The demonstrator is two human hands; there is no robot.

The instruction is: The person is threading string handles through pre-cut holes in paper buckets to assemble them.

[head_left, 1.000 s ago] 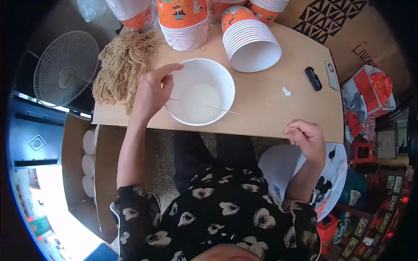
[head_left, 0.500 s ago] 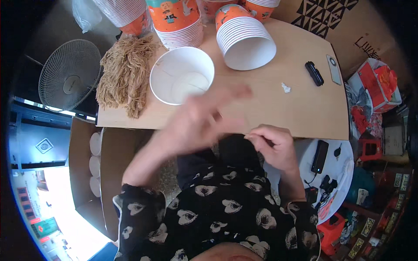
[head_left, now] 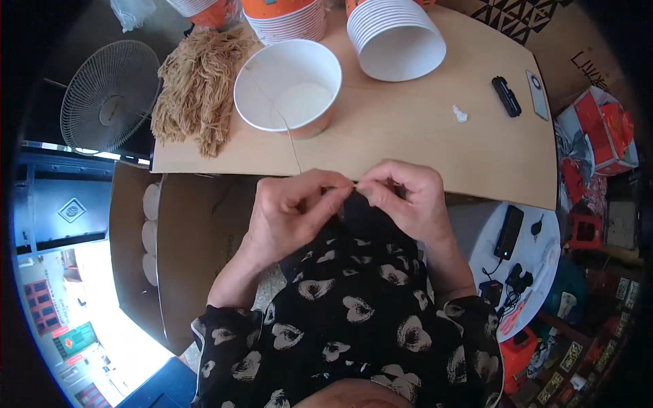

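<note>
My left hand [head_left: 292, 212] and my right hand [head_left: 407, 194] meet fingertip to fingertip in front of the table's near edge. Both are closed in a pinch. A thin tan thread [head_left: 292, 144] runs from the white paper tub [head_left: 296, 78] over its near rim down to my left hand. The bit of thread between the fingertips is mostly hidden. The tub stands upright on the table, its opening facing me, with a strand across its inner wall. Left of it lies a thick bundle of tan yarn [head_left: 201, 95].
Stacked paper tubs [head_left: 401, 51] lie tilted at the back, beside another upright stack [head_left: 289, 24]. A black clip-like object [head_left: 506, 96] and a white scrap [head_left: 460, 114] rest on the table's right. An open carton [head_left: 194, 258] is at left, a fan [head_left: 111, 98] beyond. Chargers lie on a white stool [head_left: 537, 272].
My left hand has come down from over the table and now meets my right hand in a pinch. The view has shifted, so the table's things sit higher in it.
</note>
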